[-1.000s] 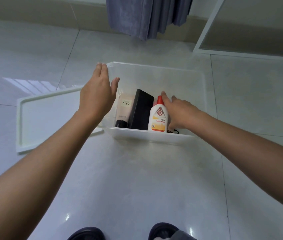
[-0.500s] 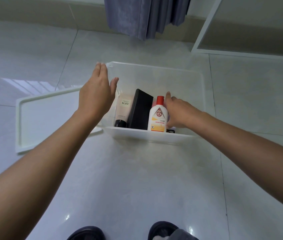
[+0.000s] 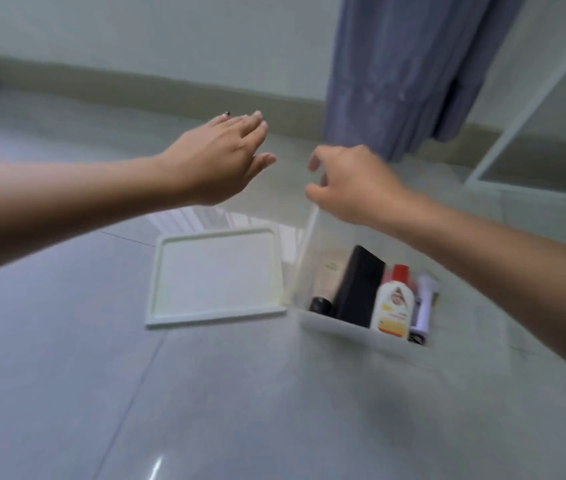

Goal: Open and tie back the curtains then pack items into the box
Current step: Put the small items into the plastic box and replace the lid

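Observation:
A clear plastic box (image 3: 350, 332) stands on the tiled floor. Inside it stand a beige tube (image 3: 326, 282), a black flat case (image 3: 357, 287), a white bottle with a red cap (image 3: 394, 299) and a small white and purple item (image 3: 423, 304). The box's white lid (image 3: 215, 275) lies flat on the floor to its left. My left hand (image 3: 219, 161) hovers above the lid with fingers straight, holding nothing. My right hand (image 3: 347, 183) hangs over the box's left wall, fingers loosely curled and empty. The blue-grey curtain (image 3: 409, 71) hangs behind the box. The picture is blurred.
A beige skirting strip (image 3: 136, 88) runs along the wall at the back. A white frame of a door or window (image 3: 534, 91) slants at the far right. Glossy grey tiles (image 3: 205, 410) stretch out in front of the box.
Both hands have lifted away from the box and now hang in the air above it. My right hand has let go of the white bottle. The view has swung up and to the left.

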